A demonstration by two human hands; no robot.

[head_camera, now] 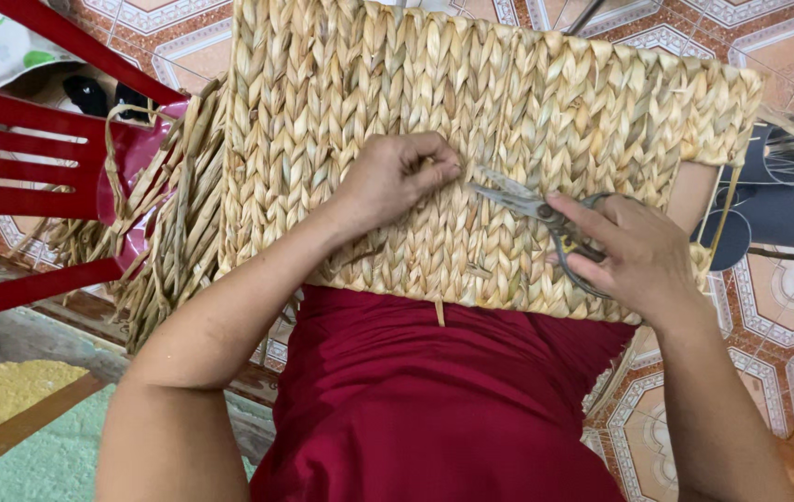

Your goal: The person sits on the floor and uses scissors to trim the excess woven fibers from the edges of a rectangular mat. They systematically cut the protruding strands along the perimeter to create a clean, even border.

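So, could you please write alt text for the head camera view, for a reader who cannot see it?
A person's left hand presses on a woven straw basket resting on their red-clothed lap, while the right hand holds scissors against the weave. Loose straw strands hang beside a red plastic chair on a patterned tile floor.

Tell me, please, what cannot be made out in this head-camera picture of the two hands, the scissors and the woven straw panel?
- Woven straw panel: its top is cut off by the upper edge.
- Metal scissors: the handles are mostly hidden inside the right hand.
- Left hand: whatever its fingertips pinch is too small to tell.
- Red plastic chair: cut off by the left edge.
- Lap in dark red cloth: the panel covers its far part.
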